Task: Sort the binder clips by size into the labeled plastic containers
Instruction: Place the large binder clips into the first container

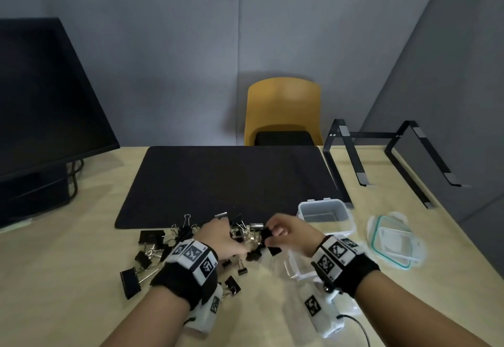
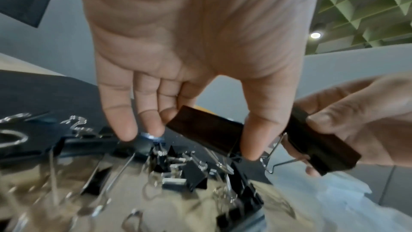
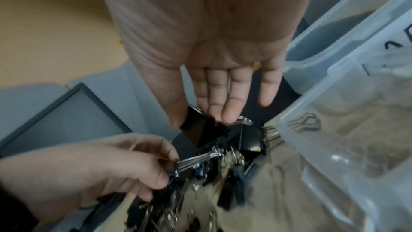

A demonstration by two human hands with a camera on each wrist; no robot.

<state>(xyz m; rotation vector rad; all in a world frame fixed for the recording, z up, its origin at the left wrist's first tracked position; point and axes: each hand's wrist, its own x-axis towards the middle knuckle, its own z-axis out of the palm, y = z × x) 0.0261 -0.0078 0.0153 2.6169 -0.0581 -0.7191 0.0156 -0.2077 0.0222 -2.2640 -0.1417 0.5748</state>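
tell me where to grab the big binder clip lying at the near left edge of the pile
Pinch the large binder clip across its black body, thumb and finger on the two flat faces, coming from above and the left. It lies flat and apart from the pile, its wire handles pointing right toward the left hand, so that side is crowded.

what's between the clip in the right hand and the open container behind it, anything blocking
Nothing visible blocks it. The right hand pinches a large black binder clip just above the pile, and the open plastic container stands close behind and to its right, top uncovered. Its lid lies off to the side on the table.
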